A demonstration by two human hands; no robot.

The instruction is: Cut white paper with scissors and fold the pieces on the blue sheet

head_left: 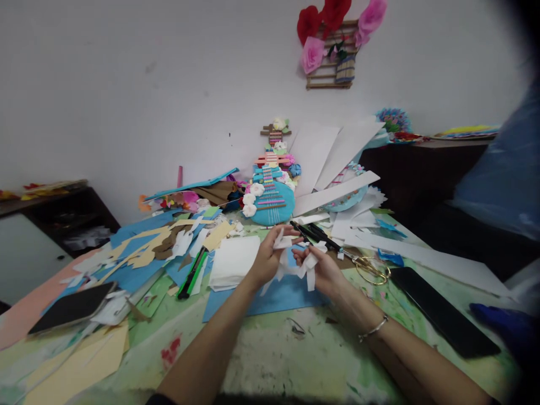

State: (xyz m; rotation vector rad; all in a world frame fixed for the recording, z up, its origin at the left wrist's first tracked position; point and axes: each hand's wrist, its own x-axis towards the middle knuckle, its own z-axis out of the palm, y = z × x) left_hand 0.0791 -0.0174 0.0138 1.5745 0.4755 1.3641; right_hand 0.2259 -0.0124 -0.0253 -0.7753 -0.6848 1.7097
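Both hands are raised over a sheet of blue paper (257, 306) in the middle of the table. My left hand (268, 256) is closed on thin white paper (282, 243), which looks like tissue and hangs in crumpled strips. My right hand (327, 273) grips another part of the white paper, with a strip dangling below its fingers. Whether it is one piece or several I cannot tell. A stack of white tissue sheets (234, 260) lies just left of my left hand. Black pens (323, 233) and gold-handled scissors (373, 270) lie beyond and beside my right hand.
A green utility knife (193, 273) and paper scraps (143, 244) cover the left side, near a phone (71, 309). A long black object (442, 312) lies at right. Blue paper lutes with flowers (274, 202) and white card strips (337, 194) lean against the wall.
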